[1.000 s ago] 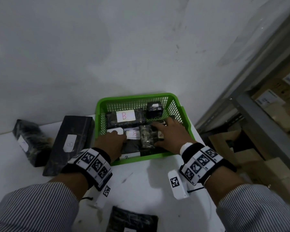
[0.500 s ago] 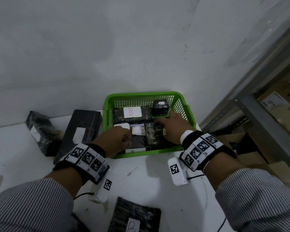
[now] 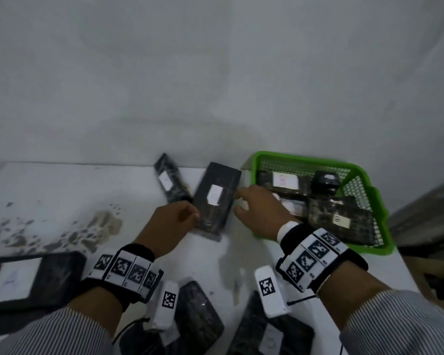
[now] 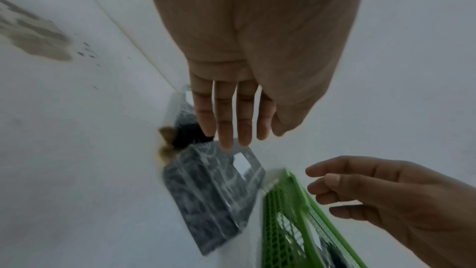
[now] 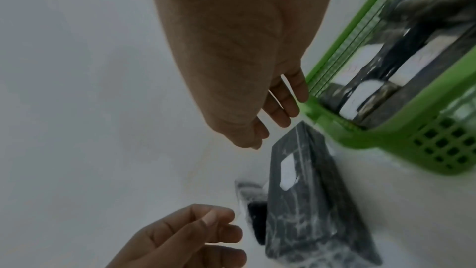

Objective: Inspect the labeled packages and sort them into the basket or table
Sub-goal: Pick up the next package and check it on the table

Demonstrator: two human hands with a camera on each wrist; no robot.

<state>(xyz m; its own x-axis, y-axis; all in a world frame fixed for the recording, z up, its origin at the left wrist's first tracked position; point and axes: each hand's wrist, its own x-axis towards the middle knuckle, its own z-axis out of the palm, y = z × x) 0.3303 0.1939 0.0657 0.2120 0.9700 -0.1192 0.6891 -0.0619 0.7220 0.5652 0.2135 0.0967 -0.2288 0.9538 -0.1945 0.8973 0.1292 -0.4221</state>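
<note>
A long black package (image 3: 217, 198) with a white label lies on the white table (image 3: 62, 190), just left of the green basket (image 3: 369, 201). My left hand (image 3: 194, 213) hovers at its near left side and holds nothing. In the left wrist view the left hand's fingers (image 4: 226, 121) are straight above the package (image 4: 211, 191). My right hand (image 3: 241, 201) is over the basket's left corner beside the package, fingers loosely curled and empty. The right wrist view shows these fingers (image 5: 283, 105) above the package (image 5: 309, 201). Several labeled black packages (image 3: 341, 219) lie in the basket.
A smaller black package (image 3: 171, 181) lies against the wall behind the long one. A large package with a white label (image 3: 23, 280) sits at the near left, and more packages (image 3: 198, 319) lie under my wrists. Brown stains (image 3: 62, 231) mark the table. Shelving (image 3: 426, 201) stands to the right.
Both hands have come out of the basket and moved left to either side of the long black package on the table. The head view has swung left.
</note>
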